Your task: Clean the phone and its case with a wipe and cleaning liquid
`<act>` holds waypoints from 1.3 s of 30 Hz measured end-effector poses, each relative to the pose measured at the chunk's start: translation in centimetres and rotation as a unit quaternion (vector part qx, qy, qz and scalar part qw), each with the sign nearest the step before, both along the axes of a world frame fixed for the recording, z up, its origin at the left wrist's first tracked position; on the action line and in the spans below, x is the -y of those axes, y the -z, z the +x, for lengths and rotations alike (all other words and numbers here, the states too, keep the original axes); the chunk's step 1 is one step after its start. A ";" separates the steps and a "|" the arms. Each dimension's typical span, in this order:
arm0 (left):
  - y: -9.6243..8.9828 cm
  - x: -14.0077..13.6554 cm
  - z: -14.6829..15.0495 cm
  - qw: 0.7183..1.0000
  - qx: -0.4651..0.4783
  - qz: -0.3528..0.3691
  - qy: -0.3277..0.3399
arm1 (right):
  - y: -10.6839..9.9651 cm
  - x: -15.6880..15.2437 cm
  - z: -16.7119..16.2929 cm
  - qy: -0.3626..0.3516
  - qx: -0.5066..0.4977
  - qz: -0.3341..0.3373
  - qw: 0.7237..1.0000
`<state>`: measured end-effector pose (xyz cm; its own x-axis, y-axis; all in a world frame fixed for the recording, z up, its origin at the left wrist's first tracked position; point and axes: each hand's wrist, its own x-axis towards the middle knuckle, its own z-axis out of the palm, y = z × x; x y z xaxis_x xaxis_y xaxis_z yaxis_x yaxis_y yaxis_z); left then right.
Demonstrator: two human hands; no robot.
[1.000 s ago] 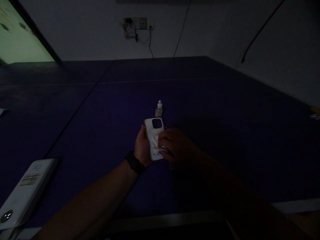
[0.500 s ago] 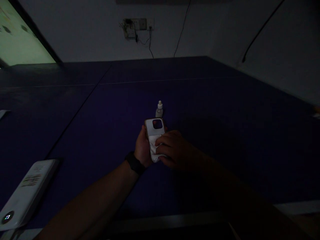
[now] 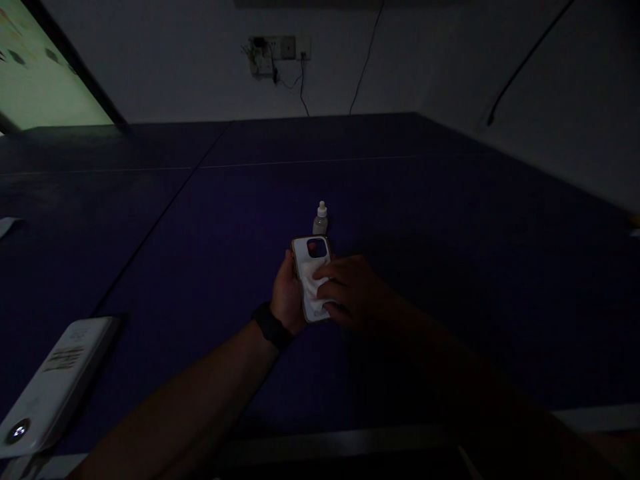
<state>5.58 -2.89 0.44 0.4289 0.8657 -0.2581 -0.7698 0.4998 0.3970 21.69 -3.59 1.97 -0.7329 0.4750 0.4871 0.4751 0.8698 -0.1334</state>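
Note:
My left hand [image 3: 288, 293], with a dark band on its wrist, is closed around a phone case [image 3: 302, 249]. The case has a pale back, a brownish rim and a square camera cutout at its far end. Against the case's back, my right hand [image 3: 353, 288] presses a folded white tissue [image 3: 311, 283] under its fingers. A small clear dropper bottle [image 3: 320, 224] with a white cap stands upright just beyond the case. Its base is hidden behind the case.
On the dark blue table [image 3: 240, 220], a white power bank [image 3: 55, 380] with a small lit display lies at the near left. A pale object [image 3: 7, 225] shows at the left edge. Wall sockets [image 3: 274, 50] with hanging cables are at the back.
My right hand has slid the tissue up the case toward the camera cutout, uncovering the case's lower edge. My left hand still holds the case in nearly the same place.

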 end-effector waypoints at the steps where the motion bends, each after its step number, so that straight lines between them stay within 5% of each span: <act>1: 0.0 0.0 0.0 1.000 -0.004 -0.003 0.002 | -0.1 0.0 0.0 -0.024 0.011 -0.007 1.000; 7: 0.0 -0.1 0.0 1.000 0.002 0.006 0.001 | -0.3 -0.3 0.3 0.007 0.013 0.018 1.000; 12: -0.1 0.0 0.0 1.000 -0.006 0.003 0.000 | -0.1 -0.3 0.1 -0.041 0.005 0.035 0.999; 17: -0.1 -0.1 0.1 1.000 0.005 0.007 -0.004 | -0.3 -0.3 0.1 0.008 0.001 0.054 0.999; 39: 0.0 0.0 -0.3 0.999 0.030 -0.009 0.015 | -0.8 0.0 0.8 -0.053 0.034 0.000 0.998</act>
<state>5.28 -2.93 0.42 0.4707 0.8472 -0.2465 -0.7762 0.5304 0.3409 22.52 -3.56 2.76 -0.8103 0.3921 0.4355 0.3874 0.9160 -0.1039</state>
